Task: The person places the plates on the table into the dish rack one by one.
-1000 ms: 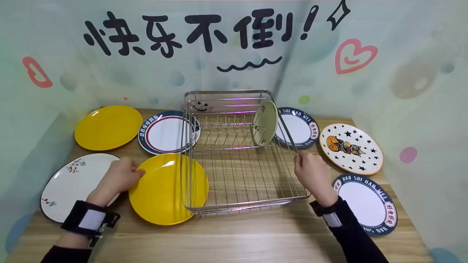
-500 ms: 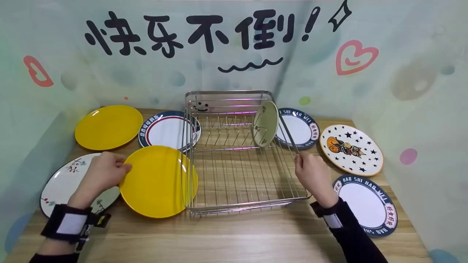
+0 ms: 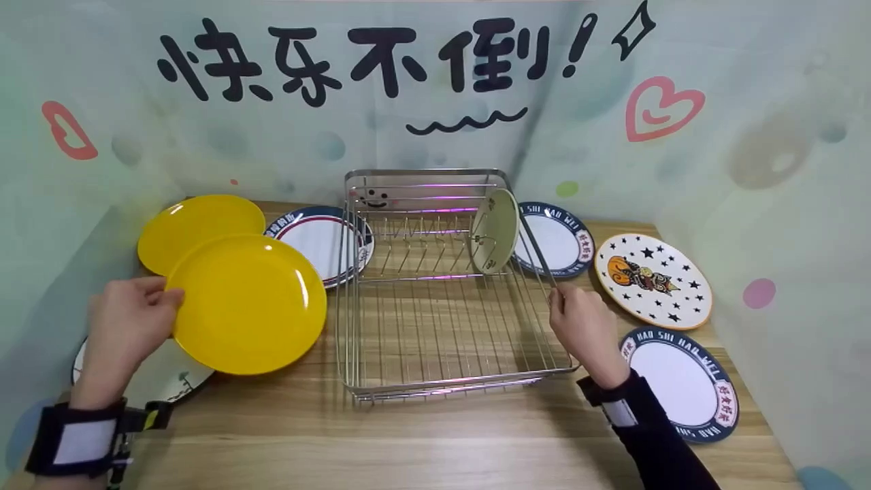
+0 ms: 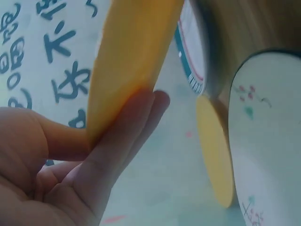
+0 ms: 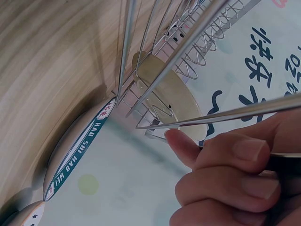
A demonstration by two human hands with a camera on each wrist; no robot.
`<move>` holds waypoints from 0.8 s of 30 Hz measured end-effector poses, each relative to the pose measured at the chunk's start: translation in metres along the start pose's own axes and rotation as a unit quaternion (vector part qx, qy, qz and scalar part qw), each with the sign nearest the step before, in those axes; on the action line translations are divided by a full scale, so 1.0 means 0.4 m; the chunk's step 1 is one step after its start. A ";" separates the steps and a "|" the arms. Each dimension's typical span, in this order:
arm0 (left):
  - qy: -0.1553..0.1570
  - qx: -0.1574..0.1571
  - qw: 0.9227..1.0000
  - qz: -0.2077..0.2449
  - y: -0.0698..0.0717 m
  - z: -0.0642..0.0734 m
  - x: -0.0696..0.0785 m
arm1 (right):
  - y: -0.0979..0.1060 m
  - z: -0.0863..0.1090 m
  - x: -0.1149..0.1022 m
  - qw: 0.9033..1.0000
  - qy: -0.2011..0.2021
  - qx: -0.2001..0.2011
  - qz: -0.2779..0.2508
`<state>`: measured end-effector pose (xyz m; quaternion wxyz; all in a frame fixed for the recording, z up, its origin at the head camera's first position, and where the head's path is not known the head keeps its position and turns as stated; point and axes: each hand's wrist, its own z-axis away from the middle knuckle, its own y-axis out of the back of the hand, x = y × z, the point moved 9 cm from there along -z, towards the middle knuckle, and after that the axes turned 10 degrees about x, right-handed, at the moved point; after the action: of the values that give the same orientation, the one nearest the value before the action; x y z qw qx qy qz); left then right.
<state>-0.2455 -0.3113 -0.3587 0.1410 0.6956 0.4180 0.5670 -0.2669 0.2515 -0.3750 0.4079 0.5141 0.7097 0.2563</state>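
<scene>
My left hand (image 3: 129, 327) pinches the left edge of a round yellow plate (image 3: 248, 306), thumb on one face and fingers on the other in the left wrist view. The plate is raised off the table, left of the wire dish rack (image 3: 469, 381), and overlaps a second yellow plate (image 3: 167, 228) behind it in the head view. On the rack's right side rail, my right hand (image 3: 585, 333) grips the metal with curled fingers. A pale green plate (image 3: 495, 231) stands on edge in the rack's back right slots.
A white plate with floral sprigs (image 3: 163, 374) lies partly hidden at front left. Blue-rimmed plates lie behind the rack's left (image 3: 316, 238), at back right (image 3: 552, 238) and at front right (image 3: 680, 384). A star-patterned plate (image 3: 650, 286) lies right. A printed backdrop encloses the table.
My left hand has lifted the yellow plate and carried it left, away from the rack and over the floral and back yellow plates. The right hand keeps its hold on the rack.
</scene>
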 end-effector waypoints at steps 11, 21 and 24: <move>0.108 0.133 0.982 0.073 0.064 -0.014 -0.017 | 0.000 0.002 0.006 1.000 -0.003 -0.002 0.001; 0.114 0.220 0.953 0.172 0.077 -0.023 0.006 | 0.000 0.000 0.001 1.000 0.005 0.006 0.001; 0.092 0.231 0.949 0.194 0.075 -0.027 0.029 | 0.002 0.001 0.001 1.000 0.009 0.012 0.002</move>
<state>-0.2424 -0.3241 -0.3274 -0.1751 0.7220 0.4051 0.5328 -0.2662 0.2520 -0.3748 0.3954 0.5177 0.7152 0.2531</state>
